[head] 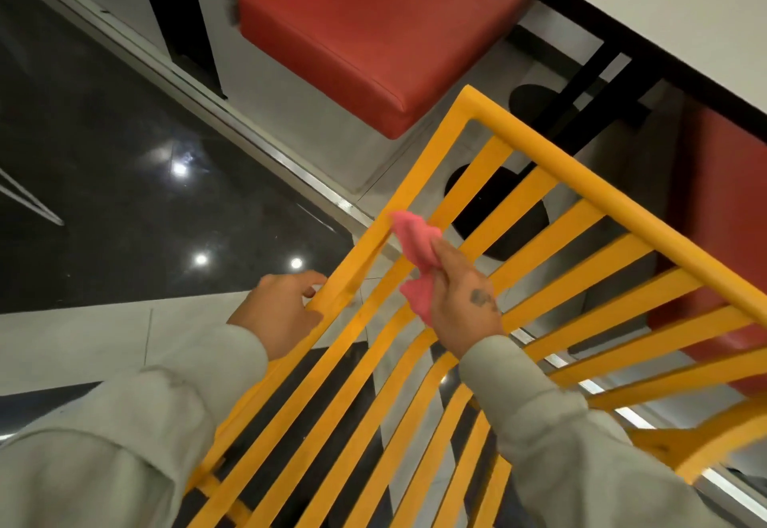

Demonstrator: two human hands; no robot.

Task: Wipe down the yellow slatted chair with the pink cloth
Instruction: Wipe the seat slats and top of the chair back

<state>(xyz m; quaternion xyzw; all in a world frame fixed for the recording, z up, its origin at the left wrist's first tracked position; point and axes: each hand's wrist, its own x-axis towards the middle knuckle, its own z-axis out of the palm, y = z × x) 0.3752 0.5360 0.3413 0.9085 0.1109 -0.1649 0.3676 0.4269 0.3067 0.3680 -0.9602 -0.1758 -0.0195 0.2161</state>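
Observation:
The yellow slatted chair (581,189) fills the lower right of the head view, its slats running from the near edge up to a top rail. My left hand (280,311) grips the chair's left side rail. My right hand (465,307) holds the bunched pink cloth (415,243) and presses it against the slats near the left rail, the cloth's tip reaching toward that rail. Grey sleeves cover both forearms.
A red cushioned bench seat (373,33) lies beyond the chair. A white table (664,8) with black legs stands at the upper right, with another red seat (722,216) beneath it. Dark glossy floor (103,174) spreads to the left behind a metal strip.

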